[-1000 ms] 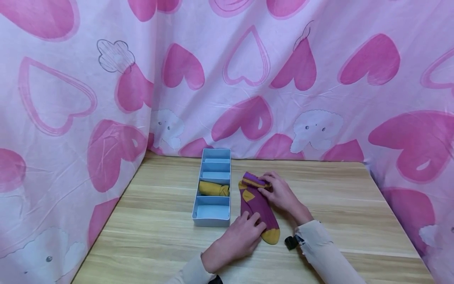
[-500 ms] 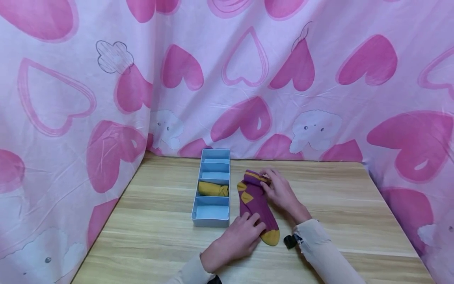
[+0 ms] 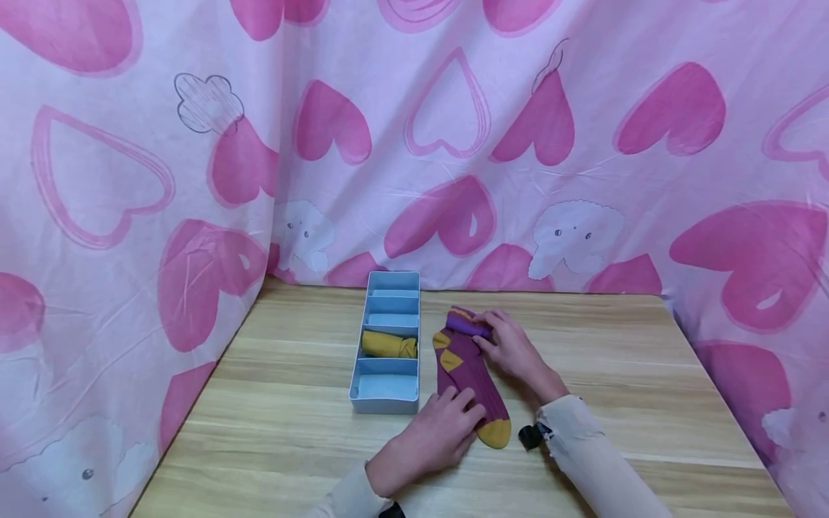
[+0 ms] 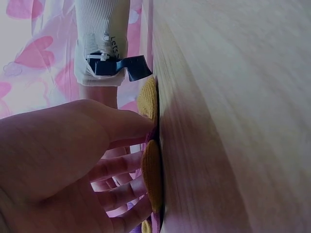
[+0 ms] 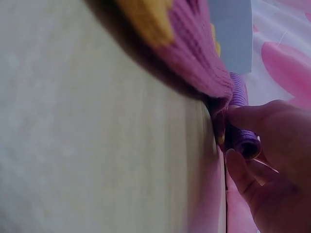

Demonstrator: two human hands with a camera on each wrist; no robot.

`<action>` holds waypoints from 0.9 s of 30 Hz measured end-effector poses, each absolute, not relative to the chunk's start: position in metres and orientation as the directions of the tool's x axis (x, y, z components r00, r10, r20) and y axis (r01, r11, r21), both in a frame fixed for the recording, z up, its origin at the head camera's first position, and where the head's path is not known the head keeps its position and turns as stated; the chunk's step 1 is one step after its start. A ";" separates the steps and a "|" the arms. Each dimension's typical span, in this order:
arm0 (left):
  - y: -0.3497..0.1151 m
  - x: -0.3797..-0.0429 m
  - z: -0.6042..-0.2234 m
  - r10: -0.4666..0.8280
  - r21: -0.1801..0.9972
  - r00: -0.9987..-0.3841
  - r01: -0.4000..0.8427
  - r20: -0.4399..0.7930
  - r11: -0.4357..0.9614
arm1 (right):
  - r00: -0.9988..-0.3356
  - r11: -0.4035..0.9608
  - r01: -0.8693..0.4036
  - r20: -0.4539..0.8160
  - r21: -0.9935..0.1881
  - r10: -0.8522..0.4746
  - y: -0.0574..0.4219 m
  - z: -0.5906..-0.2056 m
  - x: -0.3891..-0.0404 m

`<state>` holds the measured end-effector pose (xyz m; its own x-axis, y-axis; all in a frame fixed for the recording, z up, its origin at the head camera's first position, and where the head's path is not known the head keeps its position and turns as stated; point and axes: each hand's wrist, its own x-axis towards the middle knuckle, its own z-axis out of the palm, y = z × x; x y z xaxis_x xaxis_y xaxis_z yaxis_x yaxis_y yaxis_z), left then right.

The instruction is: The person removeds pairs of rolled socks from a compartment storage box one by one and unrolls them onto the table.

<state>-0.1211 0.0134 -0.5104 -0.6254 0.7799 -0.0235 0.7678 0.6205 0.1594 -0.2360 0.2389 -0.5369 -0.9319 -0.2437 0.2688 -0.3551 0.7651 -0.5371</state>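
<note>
A pair of maroon socks (image 3: 476, 374) with mustard heels and toes lies stacked on the wooden table, toes toward me. At their far end the purple cuff (image 3: 466, 322) is rolled up; its coiled end (image 5: 248, 145) shows in the right wrist view. My right hand (image 3: 514, 349) pinches this roll between thumb and fingers. My left hand (image 3: 440, 424) rests on the foot part with bent, spread fingers. In the left wrist view, its thumb and fingertips press at the mustard patches (image 4: 153, 174) of the socks.
Left of the socks stands a blue-grey organizer box (image 3: 385, 406) with several compartments in a row. One compartment holds a rolled mustard sock (image 3: 388, 344). A pink heart-patterned curtain (image 3: 447, 165) hangs behind and beside the table (image 3: 285, 432).
The cuff roll has turned under my right hand and moved slightly away from me; its mustard stripe went from the near edge to the far edge. My left hand stays in place.
</note>
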 end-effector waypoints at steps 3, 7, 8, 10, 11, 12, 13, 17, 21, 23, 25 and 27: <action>0.013 -0.121 -0.510 0.780 0.158 -0.625 0.769 -0.019 0.620 | -0.931 0.764 -0.359 0.260 -0.536 -0.255 0.240 -0.535 -0.237; 0.013 -0.121 -0.510 0.779 0.167 -0.626 0.766 -0.022 0.620 | -0.931 0.780 -0.361 0.242 -0.511 -0.272 0.240 -0.532 -0.238; 0.013 -0.121 -0.510 0.779 0.170 -0.627 0.765 -0.024 0.621 | -0.934 0.787 -0.355 0.234 -0.504 -0.271 0.240 -0.532 -0.238; 0.013 -0.121 -0.510 0.779 0.176 -0.626 0.764 -0.028 0.621 | -0.939 0.798 -0.341 0.218 -0.497 -0.265 0.239 -0.530 -0.238; 0.014 -0.121 -0.509 0.779 0.178 -0.626 0.764 -0.029 0.620 | -0.942 0.802 -0.334 0.213 -0.496 -0.260 0.239 -0.530 -0.238; 0.014 -0.121 -0.509 0.780 0.181 -0.625 0.764 -0.027 0.619 | -0.944 0.804 -0.327 0.210 -0.497 -0.255 0.240 -0.529 -0.238; 0.014 -0.121 -0.509 0.780 0.181 -0.625 0.764 -0.027 0.619 | -0.946 0.806 -0.323 0.207 -0.497 -0.251 0.240 -0.529 -0.239; 0.013 -0.121 -0.509 0.780 0.178 -0.625 0.766 -0.020 0.618 | -0.944 0.812 -0.327 0.217 -0.483 -0.250 0.240 -0.529 -0.240; 0.012 -0.120 -0.509 0.782 0.176 -0.623 0.768 -0.016 0.616 | -0.946 0.819 -0.321 0.207 -0.476 -0.250 0.241 -0.527 -0.241; 0.012 -0.120 -0.509 0.783 0.179 -0.621 0.769 -0.017 0.614 | -0.950 0.823 -0.310 0.190 -0.476 -0.248 0.241 -0.526 -0.241; 0.012 -0.120 -0.508 0.785 0.181 -0.619 0.770 -0.017 0.611 | -0.953 0.829 -0.302 0.174 -0.471 -0.248 0.240 -0.526 -0.242; 0.012 -0.120 -0.508 0.787 0.182 -0.617 0.772 -0.018 0.609 | -0.954 0.832 -0.299 0.163 -0.468 -0.252 0.240 -0.526 -0.243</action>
<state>-0.1195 0.0122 -0.5080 -0.6169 0.7868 -0.0180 0.7718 0.6092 0.1822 -0.2426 0.2398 -0.5255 -0.9541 -0.2515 0.1628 -0.2991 0.8319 -0.4675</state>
